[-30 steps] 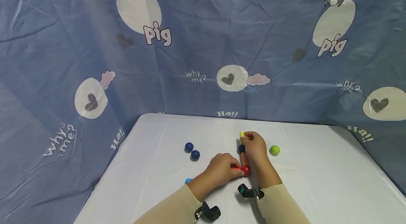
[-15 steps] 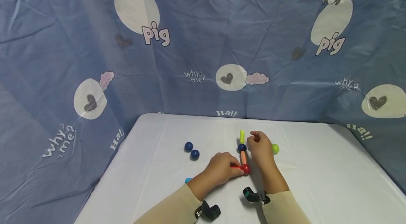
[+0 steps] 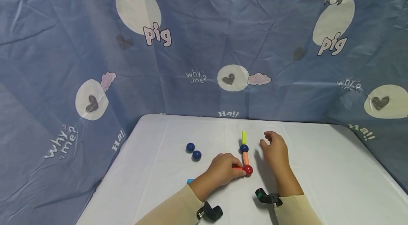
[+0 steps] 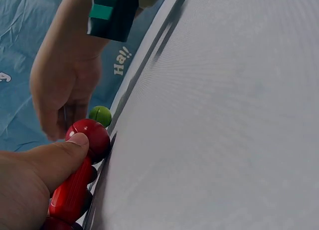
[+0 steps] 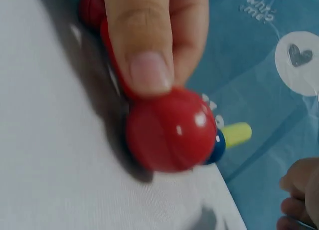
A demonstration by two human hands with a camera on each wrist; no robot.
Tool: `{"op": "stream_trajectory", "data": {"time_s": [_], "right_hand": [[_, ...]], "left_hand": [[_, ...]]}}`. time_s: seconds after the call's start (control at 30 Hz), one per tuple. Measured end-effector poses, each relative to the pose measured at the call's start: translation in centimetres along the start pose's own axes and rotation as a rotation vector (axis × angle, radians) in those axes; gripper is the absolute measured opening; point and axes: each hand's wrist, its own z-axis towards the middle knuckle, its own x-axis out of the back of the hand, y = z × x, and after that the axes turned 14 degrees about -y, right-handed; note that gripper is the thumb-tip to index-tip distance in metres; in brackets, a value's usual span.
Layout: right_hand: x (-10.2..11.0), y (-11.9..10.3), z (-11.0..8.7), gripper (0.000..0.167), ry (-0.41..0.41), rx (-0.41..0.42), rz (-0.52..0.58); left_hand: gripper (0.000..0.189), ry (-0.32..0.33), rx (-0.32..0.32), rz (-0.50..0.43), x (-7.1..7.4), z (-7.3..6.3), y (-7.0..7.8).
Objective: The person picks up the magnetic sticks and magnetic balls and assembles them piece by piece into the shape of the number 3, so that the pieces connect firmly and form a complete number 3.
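Note:
My left hand [image 3: 223, 169] pinches a red rod [image 4: 71, 195] close to the glossy red ball [image 3: 248, 170] at its end, the thumb tip touching that ball. Another red ball [image 5: 91, 9] shows at the rod's other end in the right wrist view. From the first ball a line runs away over the table: a peach rod [image 3: 245, 158], a dark blue ball [image 3: 243, 148], then a yellow rod [image 3: 244, 137]. To the right of this line my right hand [image 3: 276, 150] hovers with loosely bent fingers and nothing visible in them. It hides the green ball [image 4: 100, 115] from the head view.
Two loose dark blue balls [image 3: 193, 151] lie left of the line on the white table [image 3: 165, 182]. A light blue piece [image 3: 190, 181] is partly hidden by the left forearm. A blue printed cloth [image 3: 191, 104] hangs behind the table.
My right hand has let go of the yellow rod and moved to the right, now covering the green ball in the head view. The left hand keeps its pinch on the red rod.

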Motion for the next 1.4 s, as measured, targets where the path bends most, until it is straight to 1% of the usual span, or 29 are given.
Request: {"op": "stream_trajectory", "data": {"time_s": [0.17, 0.27, 0.33, 0.57, 0.87, 1.13, 1.4], "right_hand": [[0.9, 0.8, -0.3, 0.041, -0.007, -0.010, -0.076], [1.6, 1.3, -0.5, 0.041, 0.004, -0.006, -0.082], [2.2, 1.7, -0.7, 0.042, -0.003, -0.015, -0.077], [3.8, 3.5, -1.1, 0.047, -0.116, -0.092, -0.053], [4.1, 5.0, -0.8, 0.042, -0.173, -0.161, -0.002], [3.7, 5.4, -0.9, 0.045, -0.203, -0.154, 0.013], [2.9, 4.9, -0.9, 0.046, -0.231, -0.075, -0.017]], "left_hand": [[0.015, 0.010, 0.000, -0.009, 0.0, 0.0, 0.0], [0.015, 0.006, 0.009, -0.023, -0.1, -0.1, 0.1], [0.015, 0.001, 0.016, -0.036, -0.1, -0.1, 0.1], [0.017, -0.011, 0.044, -0.044, 0.0, -0.1, 0.2], [0.016, -0.012, 0.040, -0.068, -0.1, -0.1, 0.1], [0.016, -0.010, 0.030, -0.061, -0.3, 0.0, 0.1], [0.015, -0.007, 0.039, -0.070, -0.3, 0.0, 0.0]]}}
